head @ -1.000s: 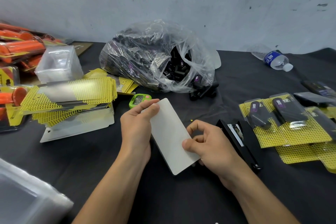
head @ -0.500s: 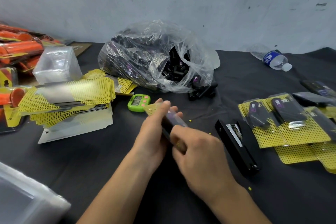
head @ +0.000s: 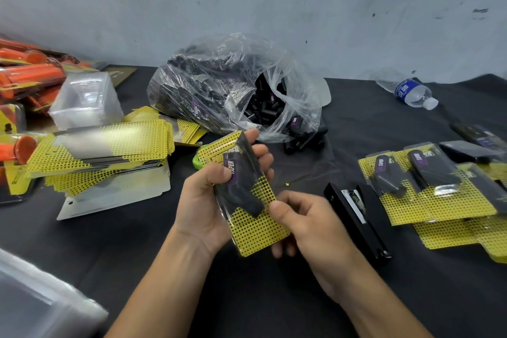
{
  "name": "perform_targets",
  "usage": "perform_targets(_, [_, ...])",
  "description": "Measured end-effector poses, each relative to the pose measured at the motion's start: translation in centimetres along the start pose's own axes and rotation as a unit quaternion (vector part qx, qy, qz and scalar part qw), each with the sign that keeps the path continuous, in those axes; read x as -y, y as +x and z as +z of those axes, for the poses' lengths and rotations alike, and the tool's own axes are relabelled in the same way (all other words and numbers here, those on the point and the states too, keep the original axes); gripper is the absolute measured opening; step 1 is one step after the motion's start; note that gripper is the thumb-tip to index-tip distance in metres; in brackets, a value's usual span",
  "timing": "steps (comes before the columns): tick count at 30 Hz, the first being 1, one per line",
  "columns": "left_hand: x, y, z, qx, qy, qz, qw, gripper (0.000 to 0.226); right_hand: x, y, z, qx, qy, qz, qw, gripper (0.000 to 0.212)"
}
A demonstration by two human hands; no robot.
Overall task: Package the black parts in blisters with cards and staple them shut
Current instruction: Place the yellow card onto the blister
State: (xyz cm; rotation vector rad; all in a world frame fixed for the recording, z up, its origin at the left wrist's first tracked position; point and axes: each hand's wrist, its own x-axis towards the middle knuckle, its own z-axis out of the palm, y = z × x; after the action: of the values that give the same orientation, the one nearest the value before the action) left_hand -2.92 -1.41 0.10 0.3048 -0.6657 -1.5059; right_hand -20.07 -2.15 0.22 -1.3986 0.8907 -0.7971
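The black tabletop [head: 247, 296] carries a clear plastic bag of black parts [head: 219, 85], a black stapler [head: 359, 225], stacked yellow dotted cards [head: 109, 145] on the left, yellow blister packs [head: 439, 195] on the right.

A head-worn wide-angle camera looks forward and down, close over the left hand [head: 201, 200] and right hand [head: 312, 233], toward the far wall [head: 274, 8].

The bare left forearm [head: 153, 288] and bare right forearm [head: 365, 302] angled in from the near edge, converging. The left hand [head: 211, 200] gripped a yellow dotted card in a clear plastic blister [head: 255, 225], thumb across its front, fingers curled round its far right edge. The right hand [head: 310, 230] pinched its right edge, thumb on top, fingers curled beneath.
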Motion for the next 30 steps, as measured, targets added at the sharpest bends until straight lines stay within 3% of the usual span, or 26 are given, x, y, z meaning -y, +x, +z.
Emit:
perform_targets(2, [0.0, 0.1, 0.1, -0.025, 0.019, -0.002, 1.000, 0.069, -0.1, 0.0, -0.5, -0.086, -0.099, -0.105, 0.986, 0.027])
perform_targets(5, [0.1, 0.3, 0.0, -0.077, 0.076, -0.019, 0.994, 0.055, -0.1, -0.4, -1.5, -0.187, -0.332, -0.254, 0.889, 0.017])
perform_targets(10, [0.8, 0.6, 0.5, -0.188, 0.153, 0.038, 0.969, 0.073, 0.0, -0.4, -1.7, -0.232, -0.424, -0.280, 0.829, 0.012])
perform_targets(14, [0.9, 0.8, 0.3, -0.218, 0.216, 0.072, 0.949, 0.038, -0.1, -0.3, -1.5, -0.212, -0.431, -0.238, 0.844, 0.005])
perform_targets(16, [0.8, 0.9, 0.2, -0.241, 0.220, 0.061, 0.943, 0.028, -0.3, -0.1, -1.7, -0.206, -0.407, -0.201, 0.867, 0.019])
perform_targets(19, [0.8, 1.0, 0.0, -0.287, 0.200, 0.033, 0.936, 0.037, -0.2, 0.1, -1.9, -0.193, -0.356, -0.140, 0.904, 0.025])
perform_targets(21, [1.1, 1.0, 0.1, -0.295, 0.204, 0.017, 0.934, 0.036, -0.3, 0.2, -2.1, -0.163, -0.400, -0.126, 0.893, 0.006])
perform_targets(23, [1.3, 1.2, 0.2, -0.300, 0.235, 0.025, 0.924, 0.033, -0.4, 0.1, -2.0, -0.145, -0.423, -0.123, 0.886, 0.010])
perform_targets(27, [1.4, 1.2, 0.0, -0.259, 0.204, 0.039, 0.943, 0.062, -0.2, 0.4, -2.0, -0.144, -0.284, -0.129, 0.939, 0.012])
perform_targets(30, [1.5, 0.9, 0.0, -0.204, 0.194, -0.031, 0.959, 0.047, -0.6, 0.6, -1.8, -0.120, -0.150, -0.092, 0.977, 0.021])
